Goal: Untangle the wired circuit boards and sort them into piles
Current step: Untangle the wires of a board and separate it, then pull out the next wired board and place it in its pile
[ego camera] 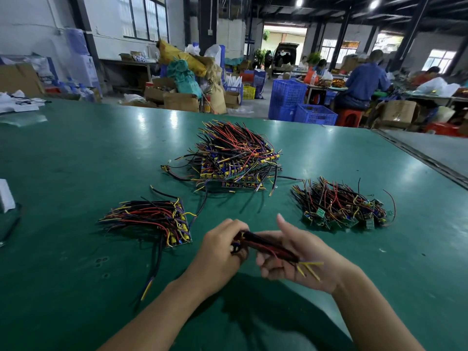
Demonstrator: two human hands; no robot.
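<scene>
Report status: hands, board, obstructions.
Left hand grips wired board at one end; right hand holds its wires. Left pile, middle pile, right pile lie ahead on green table. Nothing blocking.

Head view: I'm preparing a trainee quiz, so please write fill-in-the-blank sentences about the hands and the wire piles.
The left hand and right hand together hold a bundle of red and black wires with ____ tips.
The pile with small green boards lies on the person's ____ side.
The neat flat pile lies on the person's ____ side.
The biggest tangled pile lies on a ____ table.
Missing words: yellow, right, left, green.
</scene>
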